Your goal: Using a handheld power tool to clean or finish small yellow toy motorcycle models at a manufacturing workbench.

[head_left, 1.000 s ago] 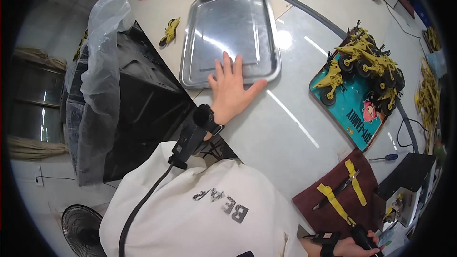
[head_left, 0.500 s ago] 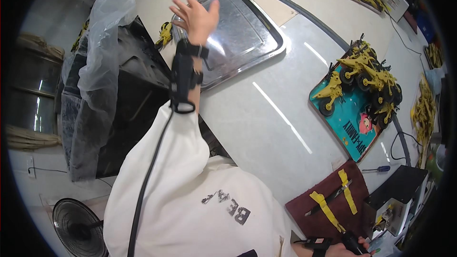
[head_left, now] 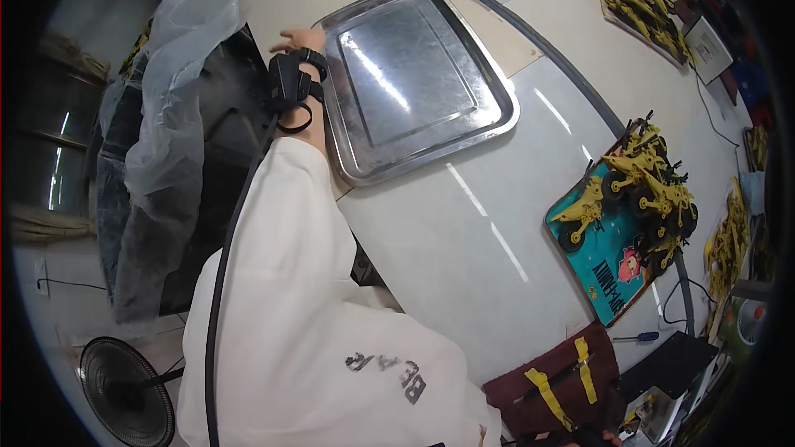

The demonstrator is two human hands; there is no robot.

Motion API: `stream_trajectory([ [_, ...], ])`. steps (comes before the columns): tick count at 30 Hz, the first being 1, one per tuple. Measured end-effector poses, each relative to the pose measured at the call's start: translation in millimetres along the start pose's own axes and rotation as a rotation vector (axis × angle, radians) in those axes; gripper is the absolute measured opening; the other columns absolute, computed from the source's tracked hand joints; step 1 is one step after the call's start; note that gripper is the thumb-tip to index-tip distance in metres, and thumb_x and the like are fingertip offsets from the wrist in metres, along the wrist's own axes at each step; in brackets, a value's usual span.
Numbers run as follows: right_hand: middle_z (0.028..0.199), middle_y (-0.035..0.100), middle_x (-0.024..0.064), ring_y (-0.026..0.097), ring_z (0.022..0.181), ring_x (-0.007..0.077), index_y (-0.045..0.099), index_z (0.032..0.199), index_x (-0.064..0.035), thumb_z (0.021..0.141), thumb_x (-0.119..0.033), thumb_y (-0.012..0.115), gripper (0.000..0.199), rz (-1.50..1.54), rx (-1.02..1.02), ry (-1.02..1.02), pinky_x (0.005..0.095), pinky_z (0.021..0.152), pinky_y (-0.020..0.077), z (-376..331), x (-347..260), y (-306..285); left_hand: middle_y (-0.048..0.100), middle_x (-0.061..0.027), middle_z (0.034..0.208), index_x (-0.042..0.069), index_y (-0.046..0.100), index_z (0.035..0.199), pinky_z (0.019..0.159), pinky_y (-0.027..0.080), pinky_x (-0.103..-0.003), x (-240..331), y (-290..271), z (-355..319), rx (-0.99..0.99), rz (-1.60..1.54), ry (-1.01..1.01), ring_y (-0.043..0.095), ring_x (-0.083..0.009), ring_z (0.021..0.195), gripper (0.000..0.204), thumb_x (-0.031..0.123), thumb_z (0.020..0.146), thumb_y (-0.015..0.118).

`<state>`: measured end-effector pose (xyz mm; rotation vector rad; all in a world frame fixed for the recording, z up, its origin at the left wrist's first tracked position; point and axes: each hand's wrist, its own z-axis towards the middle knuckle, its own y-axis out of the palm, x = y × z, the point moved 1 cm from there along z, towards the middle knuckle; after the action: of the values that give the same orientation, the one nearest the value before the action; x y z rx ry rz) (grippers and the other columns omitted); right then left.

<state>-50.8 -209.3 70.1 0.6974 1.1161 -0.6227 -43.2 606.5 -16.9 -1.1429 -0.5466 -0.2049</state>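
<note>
My left hand [head_left: 300,39] reaches to the left rim of a shallow metal tray [head_left: 389,167]. Its visible fingers are stretched apart, and the wrist strap hides the surface just below them. At the lower right edge my right hand [head_left: 611,439], mostly cut off and dim, is closed around a black cylindrical tool [head_left: 586,434]. Beside that tool lies a maroon cloth [head_left: 517,414], bearing two long yellow plastic pieces [head_left: 546,397] and a thin dark rod.
A teal picture board [head_left: 571,258] carries several yellow toy motorbikes [head_left: 642,182] with black wheels. Near it lie a blue-handled screwdriver [head_left: 646,337] and a black-topped box [head_left: 669,364]. Plastic sheeting [head_left: 182,58] drapes at left; a fan [head_left: 128,393] stands below. More yellow parts [head_left: 642,8] lie far right.
My left hand has moved left and down from above the metal tray to beside its rim. A yellow part formerly visible there is hidden now. My right hand has sunk toward the lower edge.
</note>
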Motion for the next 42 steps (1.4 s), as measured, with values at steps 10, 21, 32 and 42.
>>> stream_trajectory([
  [10, 0.073, 0.051, 0.0037, 0.05, 0.062, 0.0168, 0.048, 0.094, -0.0095, 0.088, -0.035, 0.057, 0.028, 0.013, 0.018, 0.008, 0.0285, 0.058, 0.0426, -2.0, -1.3, 14.4, 0.03, -0.0334, 0.133, -0.003, 0.044, 0.125, 0.104, 0.025, -0.052, 9.7, -35.4, -40.8, -0.278, 0.09, 0.093, 0.03, -0.0508, 0.123, 0.062, 0.024, 0.071, 0.055],
  [21, 0.06, 0.049, 0.0018, 0.048, 0.053, 0.0155, 0.054, 0.07, -0.0096, 0.089, -0.035, 0.054, 0.032, 0.042, 0.017, 0.04, 0.0274, 0.052, 0.0411, -1.6, -3.6, 9.4, 0.048, -0.0302, 0.117, -0.002, 0.045, 0.123, 0.095, 0.04, -0.043, -11.1, 3.4, 44.4, -0.498, 0.139, 0.171, 0.051, -0.0408, 0.109, 0.057, 0.023, 0.073, 0.057],
  [32, 0.061, 0.049, 0.0017, 0.048, 0.053, 0.0147, 0.052, 0.074, -0.0106, 0.088, -0.034, 0.056, 0.027, 0.093, 0.04, 0.056, 0.0266, 0.05, 0.0408, 6.5, -2.4, 6.4, 0.037, -0.0322, 0.125, -0.003, 0.031, 0.131, 0.098, 0.035, -0.048, 6.7, 9.0, 131.7, -0.155, 0.227, 0.32, 0.043, -0.0476, 0.112, 0.07, 0.027, 0.073, 0.058],
  [42, 0.061, 0.049, 0.0009, 0.048, 0.053, 0.0142, 0.052, 0.072, -0.0105, 0.087, -0.034, 0.057, 0.028, 0.134, 0.013, 0.085, 0.0253, 0.049, 0.0402, 7.4, -3.8, 3.1, 0.06, -0.024, 0.102, -0.001, 0.058, 0.108, 0.088, 0.043, -0.04, 64.9, -101.3, -135.4, -0.211, -0.035, 0.847, 0.057, -0.0344, 0.1, 0.064, 0.053, 0.075, 0.059],
])
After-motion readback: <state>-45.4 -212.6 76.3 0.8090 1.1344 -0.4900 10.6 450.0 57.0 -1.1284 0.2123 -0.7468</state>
